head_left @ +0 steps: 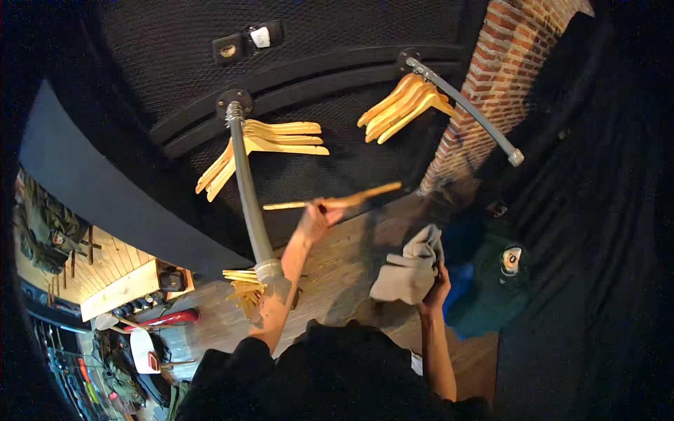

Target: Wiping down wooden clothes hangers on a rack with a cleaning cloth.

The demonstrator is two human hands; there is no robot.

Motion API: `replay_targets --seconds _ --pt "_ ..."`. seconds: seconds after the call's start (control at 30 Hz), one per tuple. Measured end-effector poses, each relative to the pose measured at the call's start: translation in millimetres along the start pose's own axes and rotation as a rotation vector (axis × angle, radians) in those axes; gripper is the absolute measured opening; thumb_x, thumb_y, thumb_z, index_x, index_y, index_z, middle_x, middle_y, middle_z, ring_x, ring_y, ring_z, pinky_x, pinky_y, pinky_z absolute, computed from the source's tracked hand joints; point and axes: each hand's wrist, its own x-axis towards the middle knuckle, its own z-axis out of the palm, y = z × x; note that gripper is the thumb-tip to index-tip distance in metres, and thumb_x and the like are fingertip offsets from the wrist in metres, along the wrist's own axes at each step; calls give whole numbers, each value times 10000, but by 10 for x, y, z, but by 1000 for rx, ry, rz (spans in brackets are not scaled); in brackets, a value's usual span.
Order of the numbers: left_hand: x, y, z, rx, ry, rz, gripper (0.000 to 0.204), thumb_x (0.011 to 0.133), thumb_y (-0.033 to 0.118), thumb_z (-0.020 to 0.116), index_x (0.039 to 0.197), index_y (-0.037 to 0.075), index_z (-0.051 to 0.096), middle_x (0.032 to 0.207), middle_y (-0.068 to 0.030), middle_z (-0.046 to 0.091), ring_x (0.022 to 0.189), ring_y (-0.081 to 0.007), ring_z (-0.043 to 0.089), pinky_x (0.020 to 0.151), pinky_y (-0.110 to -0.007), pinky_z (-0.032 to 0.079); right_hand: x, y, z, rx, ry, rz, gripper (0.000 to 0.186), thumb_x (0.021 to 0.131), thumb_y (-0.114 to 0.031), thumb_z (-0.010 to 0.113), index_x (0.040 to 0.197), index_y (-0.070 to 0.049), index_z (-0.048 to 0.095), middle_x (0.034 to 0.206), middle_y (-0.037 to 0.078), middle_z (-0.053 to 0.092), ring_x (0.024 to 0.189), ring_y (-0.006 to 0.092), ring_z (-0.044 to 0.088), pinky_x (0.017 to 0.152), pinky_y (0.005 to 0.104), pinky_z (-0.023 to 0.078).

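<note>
A wooden hanger (372,191) is gripped in my left hand (321,217), right of the lower part of the grey metal rail (247,200), which bears several wooden hangers (281,139) near its wall mount. My right hand (433,288) holds a folded light grey garment (404,270) low on the right, beside dark green and blue fabric (484,295) with a round emblem on it.
A second rail (477,119) with hangers (393,109) projects beside a brick column (491,56). More hangers (246,295) are low near my left forearm. Black curtain (576,281) lines the right. Shop goods and a wooden bench (119,291) are at lower left, wooden floor (351,249) below.
</note>
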Motion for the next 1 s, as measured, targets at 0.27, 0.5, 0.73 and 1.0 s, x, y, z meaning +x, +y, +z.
replay_targets --seconds 0.27,0.5,0.73,1.0 --pt "-591 -881 547 599 -130 -230 261 960 128 442 1172 44 569 1044 -62 628 972 -156 589 829 -300 491 29 -171 811 -1021 -441 -446 533 944 -229 502 1398 -1 340 1430 171 393 1331 261 365 1091 345 280" --pt "-658 -748 698 863 0 339 325 1012 292 397 999 44 607 790 -16 617 746 -109 555 686 -257 445 -341 299 818 -2001 -339 -221 628 881 -442 562 1338 -71 343 785 233 644 725 450 623 611 512 493" --pt "-585 -513 536 841 -111 265 401 1011 356 353 871 55 579 616 -25 565 543 -108 530 514 -263 410 -1066 89 260 -2086 -317 -158 476 881 -454 578 1056 -12 559 694 254 614 676 422 623 573 493 471" --pt "-650 -791 676 1030 -32 615 320 979 239 455 800 -15 534 587 -65 446 523 -118 394 509 -296 349 -1413 274 546 -1773 -141 -72 419 880 -399 617 995 1 566 802 272 626 770 451 613 632 473 474"
